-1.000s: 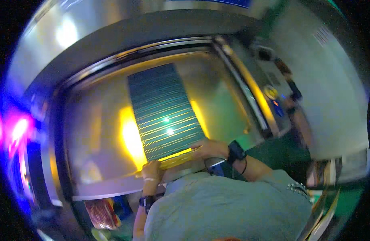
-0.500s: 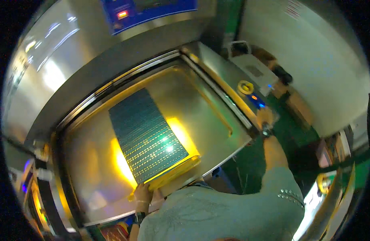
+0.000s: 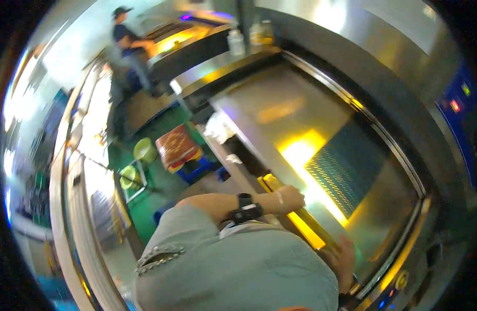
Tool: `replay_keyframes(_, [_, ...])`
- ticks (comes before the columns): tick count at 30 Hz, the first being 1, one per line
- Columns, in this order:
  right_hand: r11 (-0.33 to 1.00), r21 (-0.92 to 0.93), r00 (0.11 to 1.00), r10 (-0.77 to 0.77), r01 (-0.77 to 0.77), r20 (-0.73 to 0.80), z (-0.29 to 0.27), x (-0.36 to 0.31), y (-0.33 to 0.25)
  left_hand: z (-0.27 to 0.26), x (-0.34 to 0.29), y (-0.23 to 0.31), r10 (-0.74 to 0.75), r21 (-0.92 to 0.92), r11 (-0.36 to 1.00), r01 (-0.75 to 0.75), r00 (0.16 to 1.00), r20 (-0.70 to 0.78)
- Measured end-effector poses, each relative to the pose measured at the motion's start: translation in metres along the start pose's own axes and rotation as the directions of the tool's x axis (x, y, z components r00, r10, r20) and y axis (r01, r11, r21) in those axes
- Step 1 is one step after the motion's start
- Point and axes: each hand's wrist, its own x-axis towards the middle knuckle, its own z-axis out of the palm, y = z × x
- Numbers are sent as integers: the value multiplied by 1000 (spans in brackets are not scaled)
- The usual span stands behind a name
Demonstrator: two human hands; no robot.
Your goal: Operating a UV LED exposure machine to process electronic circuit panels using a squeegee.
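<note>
My left hand [image 3: 290, 199] is closed round the far end of a long yellow bar [image 3: 307, 229], which lies along the near edge of a shiny metal table [image 3: 272, 140]. By the other end of the bar is my right hand [image 3: 343, 255]; motion smears its fingers, so their grip is unclear. On the table lies a dark green panel [image 3: 347, 166] with rows of small bright marks. A strong yellow glow [image 3: 303, 147] shows beside it. The bar sits on my side of the panel, with a strip of table between them.
A blue control panel [image 3: 459, 111] with a red display is at right. A yellow tape roll [image 3: 402, 280] lies at lower right. To the left are a stool with a brown patterned top [image 3: 177, 146], green buckets [image 3: 145, 150], and a co-worker [image 3: 129, 44] at another table.
The view has swung left. My right hand has left the small blue control box and come to the yellow bar. My left hand has moved from the panel's corner onto the bar.
</note>
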Motion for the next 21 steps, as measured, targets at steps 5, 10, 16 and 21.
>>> replay_keyframes(5, [928, 42, 755, 273, -369, 597, 96, 28, 19, 59, 12, 15, -106, 38, 994, 102, 983, 147])
replay_keyframes(10, [942, -55, 714, 287, -330, 639, 148, 19, 67, 72, -39, -15, -480, 8, 877, 480, 877, 18])
replay_keyframes(16, [923, -101, 755, 365, -372, 544, 197, 10, 112, 60, -153, -24, -852, -86, 483, 871, 491, 183])
replay_keyframes(21, [905, -74, 787, 403, -419, 467, 228, 7, 135, 63, -187, 13, -893, -112, 265, 958, 288, 346])
